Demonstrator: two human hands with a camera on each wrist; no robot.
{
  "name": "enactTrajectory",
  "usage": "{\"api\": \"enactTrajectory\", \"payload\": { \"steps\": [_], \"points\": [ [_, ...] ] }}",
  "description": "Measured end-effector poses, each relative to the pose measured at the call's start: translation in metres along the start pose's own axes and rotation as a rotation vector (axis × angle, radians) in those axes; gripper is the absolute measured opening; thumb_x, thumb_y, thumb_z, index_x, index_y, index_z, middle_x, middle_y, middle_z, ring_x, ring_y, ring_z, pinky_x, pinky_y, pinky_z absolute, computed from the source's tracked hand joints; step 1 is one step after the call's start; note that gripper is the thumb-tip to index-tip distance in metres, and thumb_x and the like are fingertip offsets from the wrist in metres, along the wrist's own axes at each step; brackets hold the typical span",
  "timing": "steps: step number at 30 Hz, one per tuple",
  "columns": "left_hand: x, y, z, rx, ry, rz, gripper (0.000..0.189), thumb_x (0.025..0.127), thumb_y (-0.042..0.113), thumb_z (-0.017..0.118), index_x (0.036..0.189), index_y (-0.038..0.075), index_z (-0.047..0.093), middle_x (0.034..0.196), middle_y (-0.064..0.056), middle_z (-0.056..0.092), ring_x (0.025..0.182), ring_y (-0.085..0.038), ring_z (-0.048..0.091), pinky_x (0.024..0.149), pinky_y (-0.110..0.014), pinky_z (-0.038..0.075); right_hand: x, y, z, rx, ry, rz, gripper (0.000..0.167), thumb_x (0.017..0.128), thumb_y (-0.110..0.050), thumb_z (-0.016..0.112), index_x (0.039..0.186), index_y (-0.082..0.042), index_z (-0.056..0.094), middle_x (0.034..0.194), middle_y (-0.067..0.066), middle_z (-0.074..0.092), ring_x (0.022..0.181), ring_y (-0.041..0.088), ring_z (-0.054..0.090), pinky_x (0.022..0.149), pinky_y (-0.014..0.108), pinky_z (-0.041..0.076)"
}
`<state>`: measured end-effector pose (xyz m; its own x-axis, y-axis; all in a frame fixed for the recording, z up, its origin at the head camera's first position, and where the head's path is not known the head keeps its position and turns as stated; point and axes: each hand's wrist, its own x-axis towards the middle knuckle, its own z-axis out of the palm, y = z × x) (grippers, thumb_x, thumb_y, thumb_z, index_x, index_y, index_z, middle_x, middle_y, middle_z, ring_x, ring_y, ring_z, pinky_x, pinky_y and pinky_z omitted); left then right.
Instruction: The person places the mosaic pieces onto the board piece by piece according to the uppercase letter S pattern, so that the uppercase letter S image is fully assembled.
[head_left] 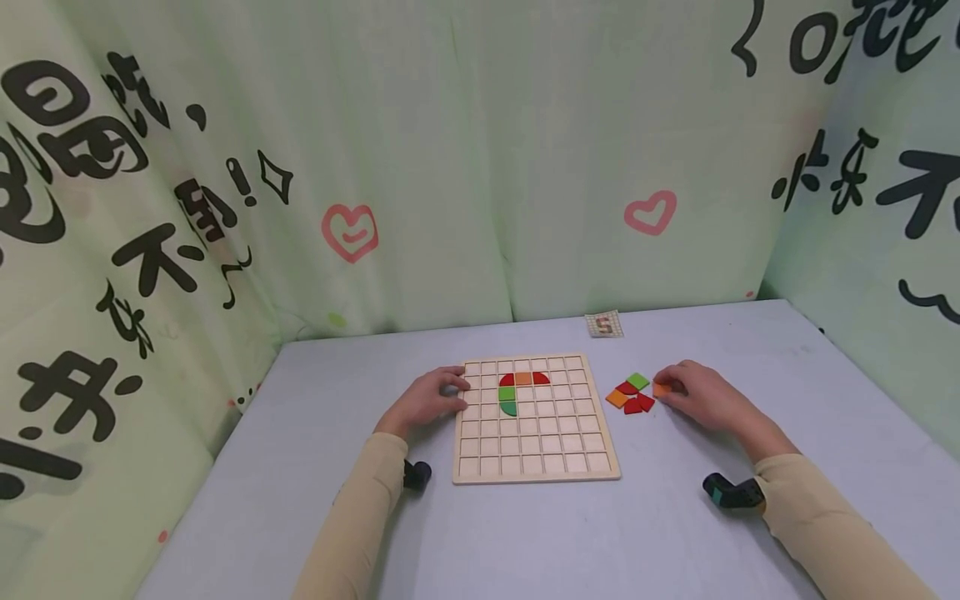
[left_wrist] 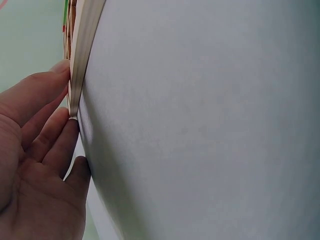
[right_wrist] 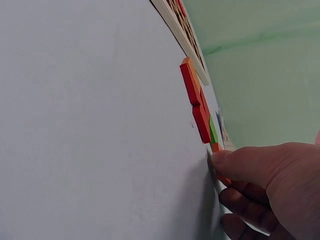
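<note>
A wooden grid board [head_left: 551,444] lies flat on the table. Red, orange and green pieces sit in some of its squares, in a row and a short column. My left hand [head_left: 423,402] rests at the board's left edge; in the left wrist view its thumb and extended fingertips touch the rim. Right of the board, my right hand [head_left: 701,398] pinches an orange block [head_left: 661,389] between thumb and fingers, low over the table. Beside it lies a small cluster with a green piece [head_left: 637,381], an orange piece [head_left: 617,398] and red pieces [right_wrist: 190,85].
A small card [head_left: 603,324] with a gridded figure lies at the table's back edge. Pale green curtains [head_left: 480,167] with writing and hearts hang behind and at both sides. Each wrist wears a black device [head_left: 731,492].
</note>
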<state>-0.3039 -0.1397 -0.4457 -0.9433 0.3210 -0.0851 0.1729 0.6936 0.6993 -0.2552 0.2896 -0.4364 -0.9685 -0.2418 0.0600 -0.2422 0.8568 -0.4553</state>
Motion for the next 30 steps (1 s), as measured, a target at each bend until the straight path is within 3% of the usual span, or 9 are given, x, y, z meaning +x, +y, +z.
{"api": "enactTrajectory", "payload": {
  "steps": [12,19,24,30],
  "points": [
    [0.001,0.000,0.001,0.005,-0.004,-0.001,0.026,0.087,0.015,0.074,0.112,0.010,0.071,0.147,-0.002,0.048,0.142,-0.027,0.033,0.116,-0.044,0.027,0.012,-0.040,0.001,0.045,-0.021,-0.035,0.027,0.090,-0.016,0.069,0.109,0.004,0.065,0.099,0.012,0.062,0.091,0.026,0.058,0.080,0.044,0.054],
    [0.001,0.000,0.001,0.014,-0.007,0.002,0.025,0.087,0.015,0.073,0.112,0.010,0.070,0.147,-0.002,0.048,0.142,-0.026,0.033,0.116,-0.044,0.027,0.024,-0.070,0.014,0.031,-0.069,-0.151,0.023,0.089,-0.012,0.067,0.108,0.001,0.066,0.094,0.005,0.059,0.083,0.018,0.054,0.073,0.034,0.051],
    [0.001,0.000,0.000,0.007,-0.004,0.001,0.025,0.087,0.015,0.073,0.112,0.010,0.071,0.147,-0.002,0.048,0.142,-0.026,0.032,0.116,-0.044,0.027,0.032,-0.093,0.026,0.035,-0.099,-0.266,0.022,0.089,-0.012,0.069,0.107,-0.001,0.067,0.094,0.001,0.060,0.085,0.016,0.054,0.075,0.032,0.051],
    [0.000,0.001,0.000,0.002,-0.004,-0.004,0.025,0.087,0.015,0.074,0.112,0.011,0.071,0.147,-0.002,0.048,0.142,-0.026,0.032,0.116,-0.044,0.027,0.039,-0.117,0.039,0.016,-0.136,-0.301,0.023,0.090,-0.016,0.070,0.109,-0.004,0.069,0.100,0.001,0.062,0.090,0.016,0.055,0.080,0.033,0.052]
  ]
}}
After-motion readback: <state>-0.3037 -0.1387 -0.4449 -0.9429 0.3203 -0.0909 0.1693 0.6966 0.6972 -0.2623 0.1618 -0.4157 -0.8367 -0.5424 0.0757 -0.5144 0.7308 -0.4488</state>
